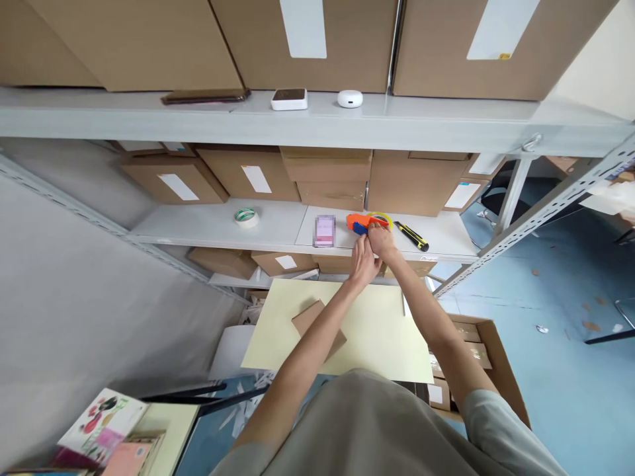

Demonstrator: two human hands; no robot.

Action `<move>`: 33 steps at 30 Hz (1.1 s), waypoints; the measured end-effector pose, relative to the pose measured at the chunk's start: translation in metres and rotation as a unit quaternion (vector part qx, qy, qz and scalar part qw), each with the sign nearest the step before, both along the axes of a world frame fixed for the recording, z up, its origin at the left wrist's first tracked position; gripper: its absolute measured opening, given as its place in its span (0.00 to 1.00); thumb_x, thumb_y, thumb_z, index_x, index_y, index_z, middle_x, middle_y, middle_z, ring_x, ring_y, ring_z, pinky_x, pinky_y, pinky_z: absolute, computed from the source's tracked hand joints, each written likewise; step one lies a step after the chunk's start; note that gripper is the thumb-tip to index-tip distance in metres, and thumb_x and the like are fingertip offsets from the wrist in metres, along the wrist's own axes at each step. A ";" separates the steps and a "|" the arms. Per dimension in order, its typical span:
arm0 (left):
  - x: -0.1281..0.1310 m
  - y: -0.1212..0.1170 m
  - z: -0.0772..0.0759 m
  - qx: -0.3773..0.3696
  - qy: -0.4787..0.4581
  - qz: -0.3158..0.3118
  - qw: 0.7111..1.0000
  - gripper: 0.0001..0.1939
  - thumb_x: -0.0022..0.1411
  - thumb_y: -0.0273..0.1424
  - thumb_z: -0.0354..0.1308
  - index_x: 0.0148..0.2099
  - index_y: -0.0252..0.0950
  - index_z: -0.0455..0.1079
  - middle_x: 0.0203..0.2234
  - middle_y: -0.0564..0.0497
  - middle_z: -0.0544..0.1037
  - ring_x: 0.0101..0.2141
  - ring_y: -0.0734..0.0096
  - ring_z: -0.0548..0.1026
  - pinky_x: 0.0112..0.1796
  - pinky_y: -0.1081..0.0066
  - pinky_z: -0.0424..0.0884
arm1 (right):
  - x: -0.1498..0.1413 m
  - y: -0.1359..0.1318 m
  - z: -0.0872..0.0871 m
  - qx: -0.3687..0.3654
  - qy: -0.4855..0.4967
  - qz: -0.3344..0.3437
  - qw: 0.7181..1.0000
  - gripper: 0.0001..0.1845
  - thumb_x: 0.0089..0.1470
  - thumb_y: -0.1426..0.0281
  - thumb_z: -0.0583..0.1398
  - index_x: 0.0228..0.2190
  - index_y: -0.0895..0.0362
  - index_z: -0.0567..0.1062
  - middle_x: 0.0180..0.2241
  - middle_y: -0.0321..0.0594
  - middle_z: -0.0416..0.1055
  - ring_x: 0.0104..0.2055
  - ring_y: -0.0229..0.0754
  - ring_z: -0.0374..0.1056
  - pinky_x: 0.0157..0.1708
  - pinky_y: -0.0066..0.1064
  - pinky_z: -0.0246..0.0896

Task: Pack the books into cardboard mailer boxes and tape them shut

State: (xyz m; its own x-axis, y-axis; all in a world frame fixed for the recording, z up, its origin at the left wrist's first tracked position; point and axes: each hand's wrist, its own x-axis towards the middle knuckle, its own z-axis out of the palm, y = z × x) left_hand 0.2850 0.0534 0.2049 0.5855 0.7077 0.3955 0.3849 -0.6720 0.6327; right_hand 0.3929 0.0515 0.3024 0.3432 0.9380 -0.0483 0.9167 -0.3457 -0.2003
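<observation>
We've got both hands up at the mid shelf [278, 225], at its front edge. Our R hand [381, 239] lies on the near right end of the orange-and-blue tape dispenser [358, 221], fingers curled; whether that grip is clamped on it, we can't tell. Our L hand [364, 264] is just below at approx 7 o'clock from the R, fingertips nr the blue part; can't tell if its grip is apart or together.

Dispenser sits on the shelf; taking it as clock centre, we see a yellow ring [387, 216] right beside it at 2, a black-and-yellow utility knife [411, 236] at 3–4, a phone [324, 231] w/ pixelated screen at 9, and a white-green tape roll [247, 218] farther out, also at 9.

Upper shelf [421, 109]: white earbud case [350, 99] at 12, small white device [289, 99] w/ dark top at 11, dark flat phone-like slab [206, 96] at 10.

At 6, our pale-yellow bench [377, 334] w/ a flat cardboard pc. [305, 318], partly under our L forearm. Open carton [503, 370] of smaller boxes at 4.
</observation>
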 end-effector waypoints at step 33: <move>-0.278 -0.097 -0.172 -0.343 0.138 0.199 0.907 0.16 0.80 0.34 0.62 0.63 0.35 0.81 0.52 0.37 0.85 0.54 0.54 0.86 0.64 0.60 0.80 | -0.146 -0.250 -0.246 0.106 0.573 -0.269 0.767 0.39 0.80 0.41 0.53 0.70 0.57 0.76 0.78 0.58 0.72 0.78 0.50 0.72 0.76 0.45 0.70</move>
State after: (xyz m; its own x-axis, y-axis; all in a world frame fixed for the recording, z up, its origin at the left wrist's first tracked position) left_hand 0.0070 -0.0438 0.0334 0.2383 0.9092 -0.3413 0.7178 0.0718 0.6925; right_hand 0.2466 -0.1983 0.0560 0.5299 0.7040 -0.4729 -0.1674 -0.4598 -0.8721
